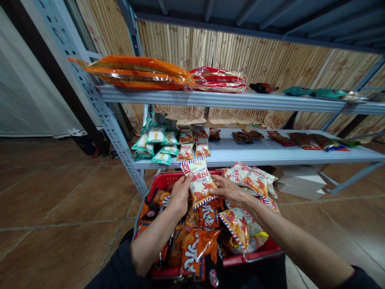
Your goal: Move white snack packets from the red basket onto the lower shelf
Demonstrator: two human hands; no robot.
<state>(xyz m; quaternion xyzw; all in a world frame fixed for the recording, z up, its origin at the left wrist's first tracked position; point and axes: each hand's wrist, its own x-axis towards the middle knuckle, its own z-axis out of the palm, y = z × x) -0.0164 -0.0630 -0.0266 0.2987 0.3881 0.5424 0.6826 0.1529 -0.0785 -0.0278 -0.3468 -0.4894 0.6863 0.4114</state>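
A: What is hard to make out?
B: The fingers behind the packet (199,184) are hidden. The right forearm covers some of the basket's (162,179) contents, and the lower layers can't be seen. Both sleeves are cut off at six o'clock.

A: And the fingers you can see?
B: The left hand (180,194) pinches the packet at nine o'clock, thumb towards its face. The right hand (227,188) has its fingers on the edge at three. So both hold that one packet, above the basket and tilted a little.

A: Count the rest, going round from the packet.
B: At six, at least three black-and-orange bags (200,253) overlap in the basket; I can't give an exact number. Between three and four, at least four white-and-orange packets (236,224) lie heaped.

A: And the lower shelf (221,152)?
B: Near twelve, four small packets (185,151) in two rows of two. At ten, a pile of green packets (156,134), eight or more, some buried.

A: Upper shelf (168,96)?
B: One orange bag (144,74) at eleven, one red bag (219,80) just past twelve. Towards two, the far packets (327,93) are too blurred to count.
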